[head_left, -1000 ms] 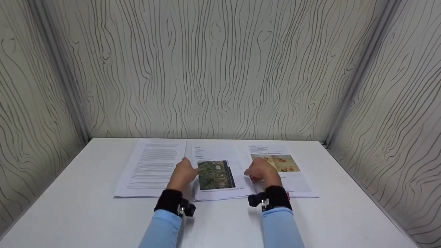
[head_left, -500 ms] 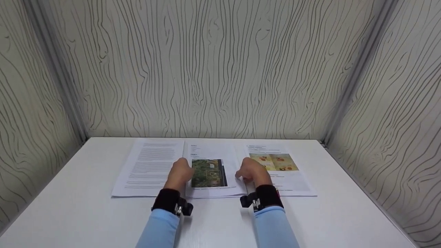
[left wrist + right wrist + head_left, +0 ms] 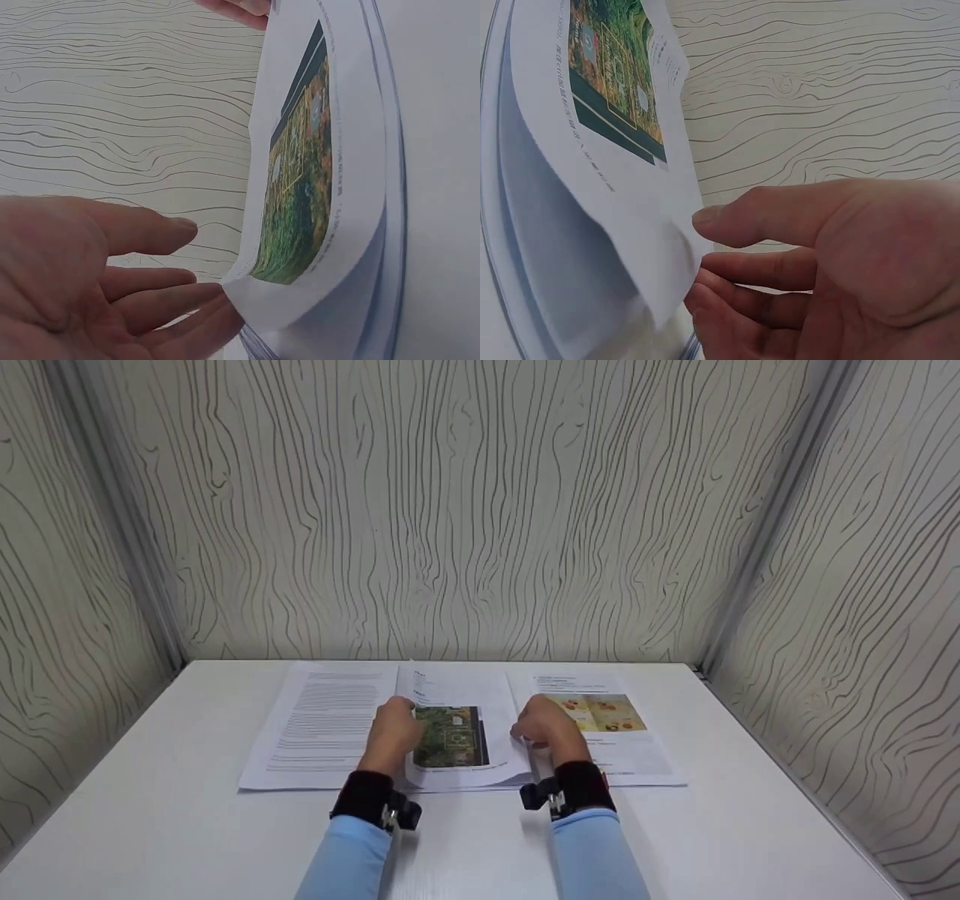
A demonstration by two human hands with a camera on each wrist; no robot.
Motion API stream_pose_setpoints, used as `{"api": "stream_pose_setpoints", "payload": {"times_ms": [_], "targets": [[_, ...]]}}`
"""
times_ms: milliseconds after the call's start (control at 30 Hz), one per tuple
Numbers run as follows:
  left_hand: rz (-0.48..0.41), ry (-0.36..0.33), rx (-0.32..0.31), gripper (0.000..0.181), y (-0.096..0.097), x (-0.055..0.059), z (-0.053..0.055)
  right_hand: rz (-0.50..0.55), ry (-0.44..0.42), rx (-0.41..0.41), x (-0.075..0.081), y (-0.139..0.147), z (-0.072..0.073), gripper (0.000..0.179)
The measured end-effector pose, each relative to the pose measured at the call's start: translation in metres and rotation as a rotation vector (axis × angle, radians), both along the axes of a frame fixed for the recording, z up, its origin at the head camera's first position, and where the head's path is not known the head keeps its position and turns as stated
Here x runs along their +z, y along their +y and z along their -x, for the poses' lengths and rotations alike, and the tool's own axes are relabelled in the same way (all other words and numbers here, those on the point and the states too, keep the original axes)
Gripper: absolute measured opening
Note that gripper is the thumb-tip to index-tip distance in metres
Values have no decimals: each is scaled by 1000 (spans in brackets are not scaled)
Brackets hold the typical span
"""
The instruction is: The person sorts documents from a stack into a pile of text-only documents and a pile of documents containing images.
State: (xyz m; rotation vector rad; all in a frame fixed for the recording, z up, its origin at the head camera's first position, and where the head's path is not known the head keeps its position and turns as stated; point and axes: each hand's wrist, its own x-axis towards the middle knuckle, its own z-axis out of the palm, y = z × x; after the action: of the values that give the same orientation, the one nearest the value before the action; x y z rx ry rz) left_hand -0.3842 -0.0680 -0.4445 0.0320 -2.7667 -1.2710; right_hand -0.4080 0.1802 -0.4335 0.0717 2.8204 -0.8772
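In the head view a middle stack of printed sheets [image 3: 450,739] lies between both hands, its top page carrying a dark green picture. That top sheet [image 3: 352,187] bows upward, its sides raised off the pages under it. My left hand [image 3: 394,735] is at the stack's left edge. In the left wrist view its fingers [image 3: 172,304] touch the lifted edge from the side and the thumb stands apart from the paper. My right hand [image 3: 551,727] is at the right edge; its thumb [image 3: 757,217] and loosely bent fingers touch the paper's side.
A text-covered stack of sheets [image 3: 330,720] lies on the left of the white table [image 3: 465,847]. On the right are more sheets [image 3: 637,754] with a yellow-orange picture. Wood-grain panels [image 3: 450,510] enclose the back and sides.
Both hands have shifted left, the right one more, so they are closer together. The middle stack has slid left against the left papers, and its top sheet now bows up.
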Motion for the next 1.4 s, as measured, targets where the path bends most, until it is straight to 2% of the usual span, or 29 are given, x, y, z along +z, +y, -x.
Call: {"api": "stream_pose_setpoints", "payload": {"times_ms": [100, 200, 300, 400, 567, 667, 800, 1033, 1200, 1300, 1400], "targets": [[-65, 42, 18, 43, 0, -1, 2, 50, 35, -19, 2, 1, 0, 23], [-120, 56, 45, 49, -1, -4, 5, 108, 55, -42, 0, 2, 1, 29], [-129, 48, 62, 54, -1, -9, 5, 145, 56, -71, -3, 3, 2, 32], [-143, 26, 70, 50, -1, -13, 5, 140, 49, -88, -4, 5, 4, 28], [-127, 21, 64, 39, -2, -17, 3, 128, 48, -78, -4, 10, 0, 17], [-124, 24, 72, 37, -2, -16, 3, 134, 80, -65, -2, 13, -2, 15], [-178, 32, 94, 39, -1, -10, 3, 167, 133, -62, 4, 20, -4, 16], [-263, 70, 103, 37, 2, 0, 7, 314, 177, -80, 23, 32, -5, 19], [-293, 164, 111, 32, 10, 10, 3, 338, 196, -104, 32, 38, -7, 24], [-329, 232, 100, 31, 23, 18, -1, 360, 238, -140, 39, 47, -10, 32], [-369, 276, 61, 32, 40, 28, -5, 396, 277, -186, 50, 61, -16, 42]]}}
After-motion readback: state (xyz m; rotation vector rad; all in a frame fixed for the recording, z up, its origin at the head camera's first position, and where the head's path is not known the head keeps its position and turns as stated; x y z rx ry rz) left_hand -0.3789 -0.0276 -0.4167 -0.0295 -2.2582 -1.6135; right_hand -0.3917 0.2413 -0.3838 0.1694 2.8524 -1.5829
